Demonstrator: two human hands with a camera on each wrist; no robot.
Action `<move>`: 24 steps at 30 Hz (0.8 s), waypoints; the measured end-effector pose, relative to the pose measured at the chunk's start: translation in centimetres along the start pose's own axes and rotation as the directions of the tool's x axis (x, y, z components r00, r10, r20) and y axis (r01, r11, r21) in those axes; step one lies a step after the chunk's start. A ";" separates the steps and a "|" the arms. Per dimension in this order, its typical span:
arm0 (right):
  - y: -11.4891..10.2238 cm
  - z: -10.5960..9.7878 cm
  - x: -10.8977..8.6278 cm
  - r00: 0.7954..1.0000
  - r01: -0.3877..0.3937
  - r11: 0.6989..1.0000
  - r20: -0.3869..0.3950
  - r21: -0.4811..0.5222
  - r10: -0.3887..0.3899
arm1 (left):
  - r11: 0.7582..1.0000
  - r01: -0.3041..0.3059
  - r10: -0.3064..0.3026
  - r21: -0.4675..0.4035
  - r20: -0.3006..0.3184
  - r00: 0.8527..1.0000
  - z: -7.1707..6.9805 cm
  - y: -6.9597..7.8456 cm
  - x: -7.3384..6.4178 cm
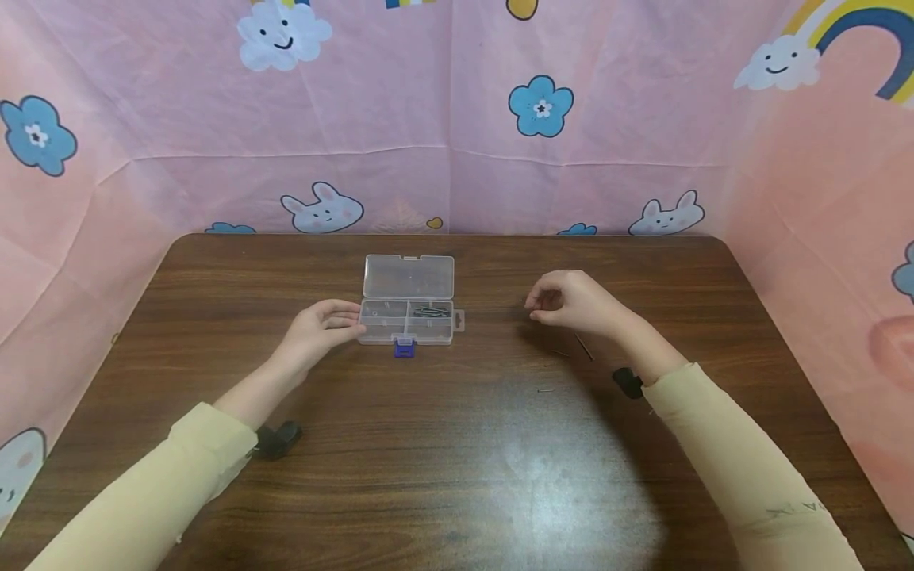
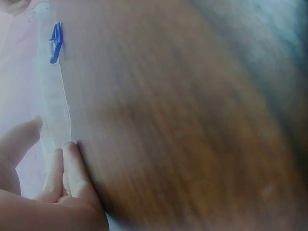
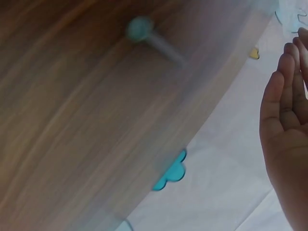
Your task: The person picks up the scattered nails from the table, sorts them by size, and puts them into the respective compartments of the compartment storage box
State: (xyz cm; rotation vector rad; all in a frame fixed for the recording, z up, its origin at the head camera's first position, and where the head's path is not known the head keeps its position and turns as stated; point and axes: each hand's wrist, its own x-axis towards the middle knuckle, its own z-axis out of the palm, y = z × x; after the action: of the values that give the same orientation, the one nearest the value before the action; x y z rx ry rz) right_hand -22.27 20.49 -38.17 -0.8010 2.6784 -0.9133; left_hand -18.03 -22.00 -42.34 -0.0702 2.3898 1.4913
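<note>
A clear plastic compartment box (image 1: 430, 328) with a purple-blue latch (image 1: 404, 348) lies on the table, its lid (image 1: 408, 277) tipped back. Thin metal pieces (image 1: 431, 312) fill its back right compartment. My left hand (image 1: 314, 333) touches the box's left end, thumb and fairly straight fingers apart. Well to the right of the box, my right hand (image 1: 571, 301) hovers over the table, fingers loosely bent; nothing shows between them. Near it lie a dark nail-like piece (image 1: 584, 346) and small thin pieces (image 1: 546, 389). The right wrist view shows a blurred nail (image 3: 139, 29) with a round head.
The brown wooden table (image 1: 400, 476) ends at a pink patterned cloth (image 1: 428, 111) behind and at the sides. Black wrist cameras sit under the left wrist (image 1: 278, 440) and right wrist (image 1: 628, 382). A hanging tab (image 1: 459, 320) sticks out of the box's right end.
</note>
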 end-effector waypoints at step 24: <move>3.8 -1.2 -5.1 0.996 -0.086 0.994 -0.008 -0.060 0.086 | 1.000 0.002 -0.002 -0.007 0.004 1.000 0.0 0.1 -0.1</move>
State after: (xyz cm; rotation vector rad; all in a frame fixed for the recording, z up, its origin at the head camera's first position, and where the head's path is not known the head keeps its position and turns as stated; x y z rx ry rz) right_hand -20.06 26.45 -39.50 -0.6905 2.7336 -0.8191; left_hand -18.00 -21.98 -42.25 -0.0709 2.3807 1.4971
